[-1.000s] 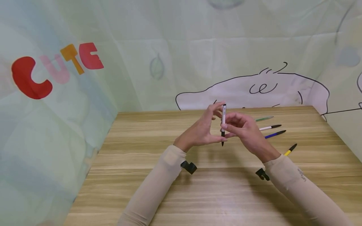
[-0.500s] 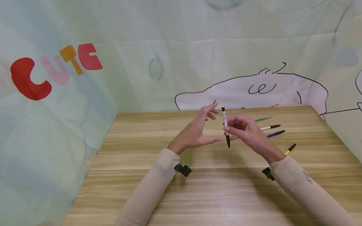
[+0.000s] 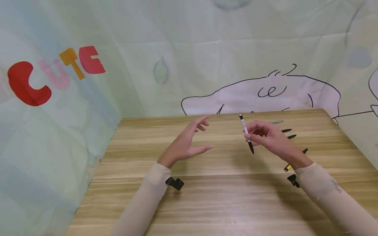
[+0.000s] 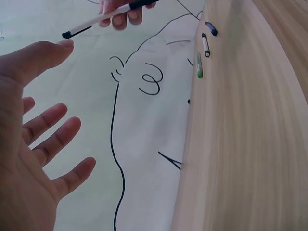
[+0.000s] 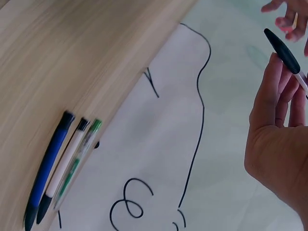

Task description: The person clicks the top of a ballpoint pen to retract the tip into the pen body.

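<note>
My right hand (image 3: 273, 139) pinches a white pen with black ends (image 3: 244, 126) between thumb and fingertips, above the table. The pen tilts, its black clip end up and its tapered black end down. In the right wrist view that black tapered end (image 5: 283, 52) stands out past the fingertips. My left hand (image 3: 186, 141) hangs in the air to the left, thumb and fingers spread apart, holding nothing. In the left wrist view the pen's far end (image 4: 67, 34) overlaps the space just above the left thumb (image 4: 53, 53).
On the wooden table (image 3: 206, 203), right of the hands, lie a blue pen (image 5: 48, 166), another white pen (image 5: 65, 163), a clear green pen (image 5: 77, 161) and a yellow pen (image 3: 287, 167). The right hand partly hides them in the head view. A printed cloth (image 3: 147, 59) rises behind the table.
My left hand has let go of the pen's ends and moved away to the left. My right hand has moved right with the pen, which has gone from upright to tilted.
</note>
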Motion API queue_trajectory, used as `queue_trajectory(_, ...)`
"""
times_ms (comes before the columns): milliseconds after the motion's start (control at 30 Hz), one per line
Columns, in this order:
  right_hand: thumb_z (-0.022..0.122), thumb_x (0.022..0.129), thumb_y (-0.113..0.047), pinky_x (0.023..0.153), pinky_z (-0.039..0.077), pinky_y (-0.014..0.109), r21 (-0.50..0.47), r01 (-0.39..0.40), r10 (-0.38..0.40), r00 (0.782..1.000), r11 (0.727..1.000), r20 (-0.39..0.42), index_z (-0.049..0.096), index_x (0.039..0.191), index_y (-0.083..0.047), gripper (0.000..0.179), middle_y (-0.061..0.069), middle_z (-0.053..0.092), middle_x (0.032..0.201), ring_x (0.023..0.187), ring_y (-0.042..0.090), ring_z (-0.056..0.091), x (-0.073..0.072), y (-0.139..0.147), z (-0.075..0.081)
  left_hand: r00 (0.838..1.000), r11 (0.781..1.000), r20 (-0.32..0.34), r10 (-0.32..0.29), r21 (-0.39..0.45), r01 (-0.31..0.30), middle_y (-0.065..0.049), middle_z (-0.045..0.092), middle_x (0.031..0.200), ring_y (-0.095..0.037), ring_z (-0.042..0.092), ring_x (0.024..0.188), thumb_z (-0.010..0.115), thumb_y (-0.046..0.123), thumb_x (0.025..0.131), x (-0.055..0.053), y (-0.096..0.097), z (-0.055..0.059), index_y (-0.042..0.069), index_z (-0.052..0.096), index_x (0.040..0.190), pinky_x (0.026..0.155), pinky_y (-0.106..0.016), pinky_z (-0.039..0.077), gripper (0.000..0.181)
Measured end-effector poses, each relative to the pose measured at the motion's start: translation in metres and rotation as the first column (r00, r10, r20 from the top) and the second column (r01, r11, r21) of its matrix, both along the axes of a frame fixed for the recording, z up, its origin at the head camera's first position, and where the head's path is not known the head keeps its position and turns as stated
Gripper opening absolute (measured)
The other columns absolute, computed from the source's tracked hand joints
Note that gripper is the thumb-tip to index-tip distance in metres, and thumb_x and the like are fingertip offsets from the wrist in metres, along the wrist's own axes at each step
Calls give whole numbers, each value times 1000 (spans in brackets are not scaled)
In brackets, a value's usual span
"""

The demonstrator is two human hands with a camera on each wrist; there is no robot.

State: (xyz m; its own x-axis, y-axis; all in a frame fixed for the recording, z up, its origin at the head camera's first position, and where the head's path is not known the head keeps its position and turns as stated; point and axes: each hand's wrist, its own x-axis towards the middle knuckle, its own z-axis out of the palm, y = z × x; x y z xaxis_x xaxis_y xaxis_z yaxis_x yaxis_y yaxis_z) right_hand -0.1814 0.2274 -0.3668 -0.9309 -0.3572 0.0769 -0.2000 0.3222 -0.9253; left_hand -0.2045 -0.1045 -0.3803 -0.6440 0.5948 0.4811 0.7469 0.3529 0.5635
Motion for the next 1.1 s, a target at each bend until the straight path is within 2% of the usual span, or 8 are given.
queue_trajectory(233,71,97,-27,71,59,34,97,7,-2,999,995,-52,69,112,-14,20,14,69,101,89,22,64,-2,25,1,999,999,38,38,-5,-37,-3,51,139,-28,57,121,84,24,84,5,-25,-8,24,26,160,103,-54,47,95)
queue_trajectory(467,71,97,-20,76,61,34,167,-12,29,995,986,-96,69,111,-12,16,15,69,102,93,21,66,-5,49,-2,995,996,58,84,-25,-82,-3,51,139,-30,56,121,83,25,86,9,-48,-16,23,27,159,103,-54,47,92)
queue_trajectory(667,72,96,-20,76,55,27,277,-13,57,987,961,-151,72,107,-17,11,4,70,107,94,17,66,-8,68,-7,990,993,79,115,-29,-113,-3,51,139,-32,55,121,84,21,85,15,-66,-20,22,28,159,102,-55,46,92)
queue_trajectory(800,73,95,-17,74,53,24,336,-33,100,977,941,-186,73,107,-18,11,1,71,102,90,13,65,-12,80,-10,986,989,83,145,-32,-142,-6,51,138,-29,55,121,85,15,83,18,-77,-22,21,28,159,102,-57,46,95)
queue_trajectory(967,74,93,-11,68,52,23,359,-65,135,976,931,-171,73,107,-12,14,1,72,95,81,12,63,-16,94,-14,979,983,86,184,-25,-182,-9,53,136,-27,56,119,85,15,83,23,-91,-26,21,30,158,100,-57,47,93)
queue_trajectory(1100,73,93,-8,68,53,22,387,-78,145,978,919,-148,74,108,-9,15,3,72,100,82,9,63,-18,105,-17,975,979,90,204,-28,-202,-10,54,136,-27,57,118,85,20,84,26,-101,-28,23,31,158,100,-56,47,91)
